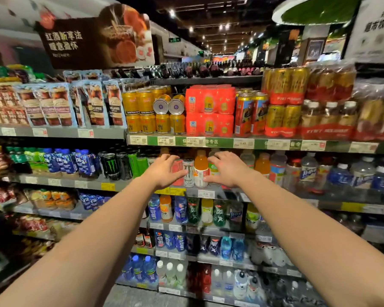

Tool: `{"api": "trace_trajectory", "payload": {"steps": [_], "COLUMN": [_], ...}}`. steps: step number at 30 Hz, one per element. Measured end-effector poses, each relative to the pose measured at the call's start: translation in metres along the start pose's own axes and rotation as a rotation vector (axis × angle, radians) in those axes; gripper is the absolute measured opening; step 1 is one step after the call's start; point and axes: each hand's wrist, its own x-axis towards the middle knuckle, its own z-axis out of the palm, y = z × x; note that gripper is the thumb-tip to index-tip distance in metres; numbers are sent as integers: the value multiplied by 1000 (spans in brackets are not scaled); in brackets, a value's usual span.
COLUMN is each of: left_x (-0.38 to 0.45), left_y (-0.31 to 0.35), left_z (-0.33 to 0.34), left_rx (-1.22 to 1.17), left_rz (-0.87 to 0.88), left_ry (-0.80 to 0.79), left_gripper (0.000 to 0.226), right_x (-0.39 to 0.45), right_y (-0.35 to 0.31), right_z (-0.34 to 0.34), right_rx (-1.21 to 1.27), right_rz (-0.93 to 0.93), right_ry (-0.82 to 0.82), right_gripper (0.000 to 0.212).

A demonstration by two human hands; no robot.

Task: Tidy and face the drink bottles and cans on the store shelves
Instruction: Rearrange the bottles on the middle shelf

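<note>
Cans and bottles on the middle shelf (208, 191) are sitting mostly faced; I'm bracketing the white can (188, 172) and orange bottle (201, 168) with left hand (164, 171) and right hand (227, 169), fingers spread, gripping nothing. Tipped gold cans (169, 105) above are waiting.

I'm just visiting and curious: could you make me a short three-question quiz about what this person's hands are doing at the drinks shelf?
1. True or false: the left hand has lifted the white can off the shelf.
2. Which drink stands between the two hands, right beside the white can? A) an orange-capped bottle B) a blue water bottle C) a gold can
3. Fill in: on the shelf above, two gold cans lie on their ____.

Key
1. False; the can stands on the shelf, and the hand is at the pink can beside it.
2. A, the orange-capped bottle, near the right hand.
3. Sides.
</note>
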Motion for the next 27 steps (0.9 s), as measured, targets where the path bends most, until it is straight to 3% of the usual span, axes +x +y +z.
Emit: {"api": "trace_trajectory", "payload": {"steps": [11,17,27], "left_x": [45,87,129], "left_y": [-97,-146,-205], "left_z": [46,56,102], "left_rx": [-61,-107,-464], "left_rz": [-116,-87,-44], "left_ry": [-67,-65,64], "left_gripper": [74,73,63], "right_x": [79,136,189], "right_y": [-40,-62,-110], "right_z": [61,81,118], "right_rx": [49,60,434], "right_rz": [-114,-33,287], "right_ry": [-83,-86,210], "right_gripper": [84,88,72]}}
